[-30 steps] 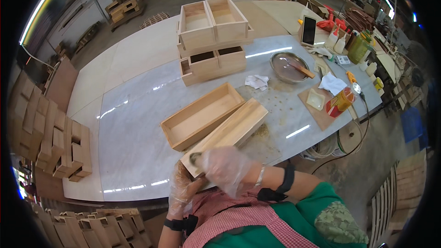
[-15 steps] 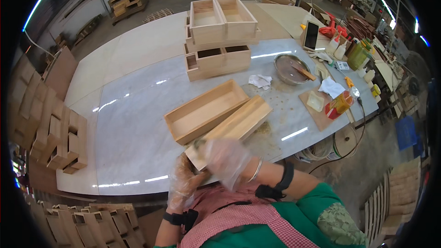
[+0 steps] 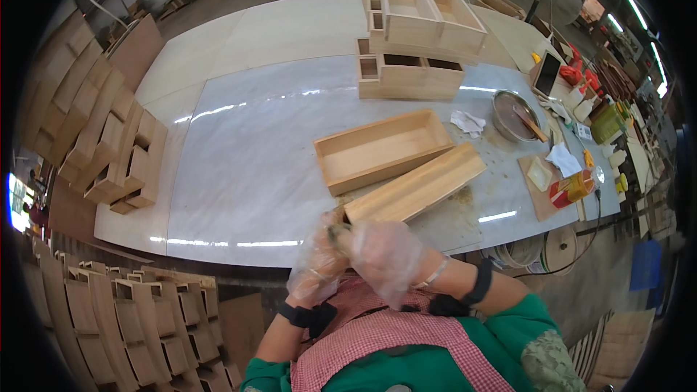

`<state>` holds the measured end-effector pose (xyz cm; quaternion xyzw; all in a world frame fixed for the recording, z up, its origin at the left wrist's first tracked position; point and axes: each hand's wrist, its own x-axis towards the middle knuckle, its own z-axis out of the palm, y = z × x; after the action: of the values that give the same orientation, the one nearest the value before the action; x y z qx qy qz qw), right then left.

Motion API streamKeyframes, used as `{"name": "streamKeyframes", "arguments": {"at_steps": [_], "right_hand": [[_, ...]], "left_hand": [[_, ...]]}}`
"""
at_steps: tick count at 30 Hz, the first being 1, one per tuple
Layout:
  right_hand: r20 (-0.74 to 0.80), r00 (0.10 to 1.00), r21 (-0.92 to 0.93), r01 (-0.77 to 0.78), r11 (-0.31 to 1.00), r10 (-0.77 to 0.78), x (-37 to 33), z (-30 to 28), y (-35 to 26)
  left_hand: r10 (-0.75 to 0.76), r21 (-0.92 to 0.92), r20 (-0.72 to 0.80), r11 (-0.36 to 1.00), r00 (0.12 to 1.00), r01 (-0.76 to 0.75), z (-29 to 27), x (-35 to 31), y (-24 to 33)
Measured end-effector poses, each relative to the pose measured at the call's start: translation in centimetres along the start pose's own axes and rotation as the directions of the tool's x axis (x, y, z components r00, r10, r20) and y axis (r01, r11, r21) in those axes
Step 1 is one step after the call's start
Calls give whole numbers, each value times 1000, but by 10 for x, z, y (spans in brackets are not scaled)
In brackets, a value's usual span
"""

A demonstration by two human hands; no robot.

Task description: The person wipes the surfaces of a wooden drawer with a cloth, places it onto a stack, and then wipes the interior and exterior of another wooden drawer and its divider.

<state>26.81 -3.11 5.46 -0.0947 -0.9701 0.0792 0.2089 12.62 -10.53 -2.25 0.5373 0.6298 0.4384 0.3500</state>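
A long wooden box (image 3: 417, 185) lies at a slant near the table's front edge, its smooth side up. At its near end is my left hand (image 3: 318, 255), in a clear plastic glove, fingers curled against the wood. My right hand (image 3: 388, 258), also gloved and blurred, closes in beside the left over that end. A small dark greenish wad (image 3: 337, 236) shows between the hands at my right fingertips; its kind is unclear. Just beyond lies an open wooden tray-like box (image 3: 385, 147), hollow side up, close along the first box.
Divided wooden boxes (image 3: 410, 80) stand stacked at the back. To the right are a metal bowl (image 3: 512, 131) of brownish liquid with a wooden stick, a crumpled white cloth (image 3: 468, 123), a red-and-yellow container (image 3: 571, 189) and bottles. More wooden boxes (image 3: 131, 167) are piled left.
My view has swung left, so the table contents sit farther right. My right hand has drawn back toward the box's near end, with the dark wad, close to my left hand.
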Motion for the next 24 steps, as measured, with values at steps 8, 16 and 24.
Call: {"name": "streamKeyframes", "arguments": {"at_steps": [8, 16, 24], "right_hand": [[-184, 982, -93, 19, 996, -36, -17, 29, 84], [-42, 987, -173, -160, 972, 155, -37, -7, 24], [-203, 932, -327, -353, 877, 299, -78, -7, 73]], "left_hand": [[-15, -295, 57, 955, 998, 31, 1, 6, 30], [-105, -273, 78, 954, 991, 122, -7, 0, 29], [-43, -333, 13, 942, 999, 44, 10, 6, 28]]}}
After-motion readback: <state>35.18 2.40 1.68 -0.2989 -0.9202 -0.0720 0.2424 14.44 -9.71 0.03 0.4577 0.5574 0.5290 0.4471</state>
